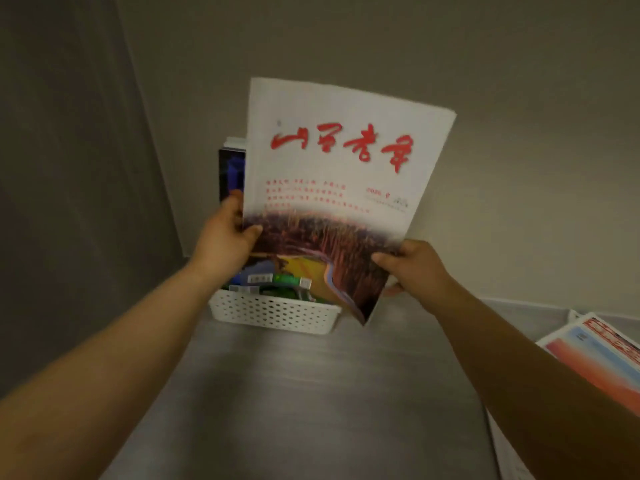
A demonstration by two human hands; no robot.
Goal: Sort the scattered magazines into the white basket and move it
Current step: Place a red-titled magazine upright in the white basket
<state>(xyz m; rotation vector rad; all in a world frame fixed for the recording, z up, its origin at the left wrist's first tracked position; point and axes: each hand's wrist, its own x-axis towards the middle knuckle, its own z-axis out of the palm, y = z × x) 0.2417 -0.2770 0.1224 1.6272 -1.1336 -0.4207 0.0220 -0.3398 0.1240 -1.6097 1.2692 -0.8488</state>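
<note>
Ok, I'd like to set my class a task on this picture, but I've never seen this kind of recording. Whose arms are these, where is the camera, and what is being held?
There is no machine here. The two bare arms belong to a person, and the single picture comes from a wide-angle camera worn on their head, looking forward and down. That is why the arms reach in from the bottom corners.

Both hands hold one magazine with a white cover and red lettering. The left hand grips its left edge and the right hand grips its lower right edge.

Behind and below it, a white basket with a perforated wall stands on a grey surface, with other magazines upright in it. A few loose magazines lie at the far right.
</note>
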